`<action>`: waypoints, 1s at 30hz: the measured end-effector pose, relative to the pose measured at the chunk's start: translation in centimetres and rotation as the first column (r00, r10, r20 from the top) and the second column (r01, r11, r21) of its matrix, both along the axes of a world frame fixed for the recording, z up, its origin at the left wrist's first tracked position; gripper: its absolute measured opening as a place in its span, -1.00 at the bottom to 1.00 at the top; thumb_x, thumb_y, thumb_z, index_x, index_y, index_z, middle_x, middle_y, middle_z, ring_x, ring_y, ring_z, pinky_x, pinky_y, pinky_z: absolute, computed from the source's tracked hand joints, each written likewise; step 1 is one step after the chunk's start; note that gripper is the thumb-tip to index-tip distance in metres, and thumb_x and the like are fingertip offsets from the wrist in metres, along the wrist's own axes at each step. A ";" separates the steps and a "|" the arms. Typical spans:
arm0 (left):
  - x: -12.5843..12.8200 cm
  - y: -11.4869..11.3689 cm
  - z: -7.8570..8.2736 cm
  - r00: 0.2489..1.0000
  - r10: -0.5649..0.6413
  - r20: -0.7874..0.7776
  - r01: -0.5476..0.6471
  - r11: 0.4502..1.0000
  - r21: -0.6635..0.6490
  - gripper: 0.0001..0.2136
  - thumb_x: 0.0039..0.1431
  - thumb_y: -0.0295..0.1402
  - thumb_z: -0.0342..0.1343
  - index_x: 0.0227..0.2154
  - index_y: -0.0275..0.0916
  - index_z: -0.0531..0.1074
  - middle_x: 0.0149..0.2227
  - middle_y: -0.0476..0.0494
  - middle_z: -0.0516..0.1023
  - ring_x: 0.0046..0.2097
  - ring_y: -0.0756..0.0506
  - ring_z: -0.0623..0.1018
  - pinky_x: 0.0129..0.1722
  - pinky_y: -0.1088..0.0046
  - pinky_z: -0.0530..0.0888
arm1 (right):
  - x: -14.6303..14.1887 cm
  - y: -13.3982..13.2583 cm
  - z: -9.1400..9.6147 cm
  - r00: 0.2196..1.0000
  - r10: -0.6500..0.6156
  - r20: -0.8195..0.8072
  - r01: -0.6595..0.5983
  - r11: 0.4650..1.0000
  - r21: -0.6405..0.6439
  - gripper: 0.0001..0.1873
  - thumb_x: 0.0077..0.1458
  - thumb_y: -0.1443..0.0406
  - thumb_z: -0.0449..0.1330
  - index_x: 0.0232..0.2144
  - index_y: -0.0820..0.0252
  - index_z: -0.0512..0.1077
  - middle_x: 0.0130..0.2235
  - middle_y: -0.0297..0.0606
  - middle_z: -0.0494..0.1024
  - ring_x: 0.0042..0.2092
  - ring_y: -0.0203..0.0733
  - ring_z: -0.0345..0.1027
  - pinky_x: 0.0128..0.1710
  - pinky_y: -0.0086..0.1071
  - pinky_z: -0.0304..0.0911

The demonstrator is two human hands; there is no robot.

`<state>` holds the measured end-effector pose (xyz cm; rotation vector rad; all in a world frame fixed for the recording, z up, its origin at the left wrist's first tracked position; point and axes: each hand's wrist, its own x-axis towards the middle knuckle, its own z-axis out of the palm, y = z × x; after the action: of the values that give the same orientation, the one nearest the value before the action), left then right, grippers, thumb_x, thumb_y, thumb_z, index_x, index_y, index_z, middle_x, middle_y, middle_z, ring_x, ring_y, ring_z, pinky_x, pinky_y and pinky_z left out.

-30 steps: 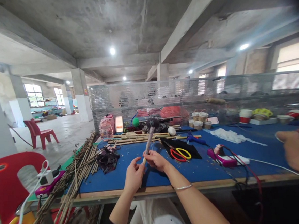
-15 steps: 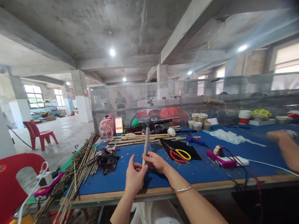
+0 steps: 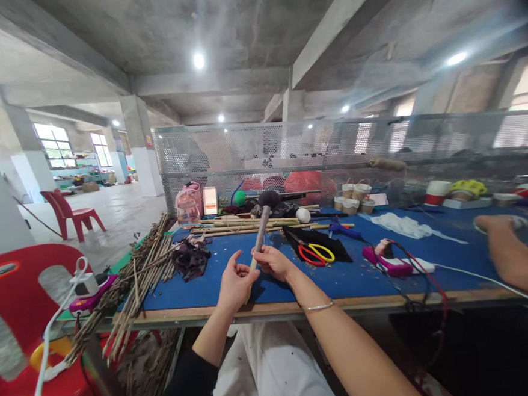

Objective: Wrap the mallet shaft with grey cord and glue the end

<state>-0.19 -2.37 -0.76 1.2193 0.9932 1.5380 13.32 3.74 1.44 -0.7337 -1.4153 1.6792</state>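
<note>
My right hand (image 3: 274, 262) pinches the lower part of a thin stick (image 3: 260, 234) wrapped in grey-brown material, with a dark fuzzy head at its top. The stick stands tilted away from me over the blue table (image 3: 360, 285). My left hand (image 3: 235, 283) is just left of it, fingers curled at the stick's lower end and touching it. A thin bracelet sits on my right wrist.
A bundle of dry twigs (image 3: 134, 285) lies at the table's left end. Scissors with red and yellow handles (image 3: 315, 253) rest on black cloth, a pink glue gun (image 3: 388, 263) with cords to their right. Another person's arm (image 3: 512, 253) reaches in from the right. Red chair (image 3: 28, 311) at left.
The view has tilted down a little. My hands stay on the stick, its head swaying slightly. The other person's arm at right has shifted along the table.
</note>
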 end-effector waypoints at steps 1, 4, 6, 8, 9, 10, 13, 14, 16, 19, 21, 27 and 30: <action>0.0 -0.1 0.1 1.000 -0.005 0.017 0.005 1.000 -0.009 -0.15 -0.22 -0.30 0.32 0.15 -0.40 0.07 -0.55 0.08 0.42 -0.54 0.09 0.39 -0.51 0.61 0.30 | 0.0 0.0 0.0 1.000 0.001 -0.019 -0.001 1.000 -0.001 -0.57 -0.27 0.13 0.36 -0.42 0.20 0.27 -0.74 -0.63 0.04 -0.70 -0.52 -0.27 -0.71 -0.51 -0.42; -0.2 -0.4 0.5 0.996 -0.054 0.065 0.057 0.997 -0.056 -0.09 -0.15 -0.20 0.27 0.21 -0.38 -0.08 -0.52 0.01 0.49 -0.53 0.05 0.43 -0.51 0.57 0.34 | 0.2 0.1 0.0 0.998 0.026 -0.058 -0.026 1.000 0.000 -0.57 -0.26 0.15 0.36 -0.37 0.21 0.29 -0.73 -0.63 0.05 -0.69 -0.51 -0.26 -0.70 -0.52 -0.41; -0.2 -0.5 0.6 0.996 -0.079 0.046 0.083 0.993 -0.082 -0.15 -0.09 -0.16 0.23 0.21 -0.37 -0.06 -0.51 -0.02 0.50 -0.53 0.03 0.44 -0.51 0.55 0.36 | 0.2 0.1 -0.1 0.998 0.038 -0.050 -0.039 0.999 -0.004 -0.57 -0.25 0.14 0.35 -0.37 0.21 0.28 -0.73 -0.63 0.04 -0.69 -0.51 -0.27 -0.70 -0.52 -0.40; 0.0 -0.5 0.4 0.998 -0.054 -0.016 0.053 0.997 -0.063 -0.23 -0.08 -0.20 0.22 0.16 -0.38 0.05 -0.52 0.00 0.48 -0.53 0.05 0.42 -0.50 0.56 0.35 | 0.2 0.2 -0.2 0.999 0.035 -0.021 -0.035 0.999 -0.007 -0.56 -0.25 0.14 0.36 -0.39 0.19 0.26 -0.73 -0.64 0.03 -0.69 -0.51 -0.27 -0.70 -0.52 -0.42; 0.0 -0.4 0.3 0.999 -0.026 -0.044 0.025 0.999 -0.038 -0.27 -0.10 -0.23 0.25 0.13 -0.38 0.11 -0.52 0.02 0.45 -0.52 0.07 0.40 -0.50 0.58 0.34 | 0.1 0.2 -0.2 1.000 0.030 -0.007 -0.030 1.000 -0.005 -0.56 -0.26 0.14 0.36 -0.40 0.19 0.25 -0.72 -0.64 0.03 -0.69 -0.52 -0.27 -0.70 -0.52 -0.43; 0.1 -0.3 0.2 0.998 0.005 -0.062 -0.006 1.000 -0.012 -0.28 -0.14 -0.27 0.27 0.10 -0.38 0.16 -0.53 0.05 0.43 -0.52 0.09 0.39 -0.50 0.60 0.32 | 0.1 0.1 -0.2 1.000 0.024 0.001 -0.024 1.000 -0.002 -0.56 -0.26 0.14 0.36 -0.40 0.19 0.24 -0.72 -0.64 0.04 -0.69 -0.52 -0.27 -0.70 -0.51 -0.43; 0.1 -0.2 0.0 0.998 0.047 -0.045 -0.046 0.999 0.009 -0.22 -0.20 -0.32 0.32 0.12 -0.37 0.13 -0.54 0.09 0.40 -0.53 0.10 0.37 -0.52 0.62 0.29 | 0.2 0.0 -0.1 1.000 0.028 -0.013 -0.028 1.000 0.010 -0.56 -0.26 0.14 0.37 -0.41 0.19 0.25 -0.73 -0.64 0.03 -0.70 -0.52 -0.29 -0.70 -0.50 -0.44; 0.0 -0.2 0.0 0.999 0.036 -0.025 -0.036 0.999 -0.001 -0.19 -0.19 -0.30 0.31 0.15 -0.38 0.09 -0.54 0.08 0.41 -0.54 0.10 0.37 -0.53 0.62 0.29 | 0.2 0.0 -0.1 0.999 0.038 -0.024 -0.038 0.999 0.012 -0.57 -0.26 0.14 0.37 -0.41 0.19 0.26 -0.73 -0.64 0.02 -0.70 -0.52 -0.29 -0.70 -0.50 -0.44; -0.1 -0.3 0.3 1.000 -0.012 0.021 0.013 0.999 -0.031 -0.13 -0.14 -0.24 0.28 0.20 -0.38 -0.03 -0.55 0.05 0.45 -0.55 0.07 0.40 -0.54 0.60 0.31 | 0.3 0.0 0.0 0.997 0.061 -0.045 -0.060 0.998 0.015 -0.56 -0.26 0.14 0.36 -0.38 0.20 0.27 -0.73 -0.64 0.03 -0.69 -0.51 -0.28 -0.69 -0.50 -0.42; -0.2 -0.5 0.5 0.996 -0.074 0.059 0.079 0.993 -0.090 -0.13 -0.07 -0.15 0.22 0.22 -0.36 -0.10 -0.54 -0.01 0.50 -0.58 0.02 0.44 -0.58 0.56 0.31 | 0.2 0.0 0.0 0.996 0.076 -0.035 -0.076 0.997 0.012 -0.54 -0.25 0.12 0.36 -0.36 0.20 0.28 -0.72 -0.63 0.05 -0.69 -0.51 -0.26 -0.68 -0.50 -0.41; -0.1 -0.3 0.4 0.997 -0.065 0.033 0.068 0.993 -0.098 -0.19 -0.04 -0.13 0.19 0.20 -0.36 -0.04 -0.55 -0.01 0.49 -0.59 0.03 0.43 -0.59 0.57 0.29 | 0.1 0.1 -0.1 0.997 0.072 0.002 -0.072 0.997 0.005 -0.55 -0.25 0.09 0.35 -0.40 0.20 0.26 -0.72 -0.62 0.05 -0.69 -0.51 -0.26 -0.69 -0.51 -0.41; 0.2 0.1 -0.3 0.993 0.093 -0.076 -0.092 0.996 0.021 -0.22 -0.21 -0.30 0.32 0.12 -0.37 0.15 -0.56 0.07 0.43 -0.51 0.06 0.41 -0.48 0.59 0.31 | 0.1 0.2 -0.3 1.000 0.010 0.017 -0.011 0.999 0.045 -0.56 -0.26 0.11 0.36 -0.42 0.18 0.24 -0.72 -0.63 0.05 -0.69 -0.51 -0.26 -0.70 -0.50 -0.39; 0.0 -0.1 -0.1 0.998 0.048 -0.030 -0.048 0.999 0.002 -0.15 -0.16 -0.28 0.29 0.19 -0.40 0.02 -0.55 0.04 0.46 -0.51 0.04 0.42 -0.49 0.58 0.30 | 0.3 0.2 -0.2 0.998 0.050 -0.038 -0.049 0.998 0.031 -0.58 -0.24 0.15 0.35 -0.40 0.18 0.25 -0.73 -0.64 0.02 -0.68 -0.50 -0.27 -0.70 -0.50 -0.40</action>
<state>-0.18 -2.51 -0.82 1.2303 1.0476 1.5618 13.63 3.93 1.22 -0.6503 -1.4391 1.6972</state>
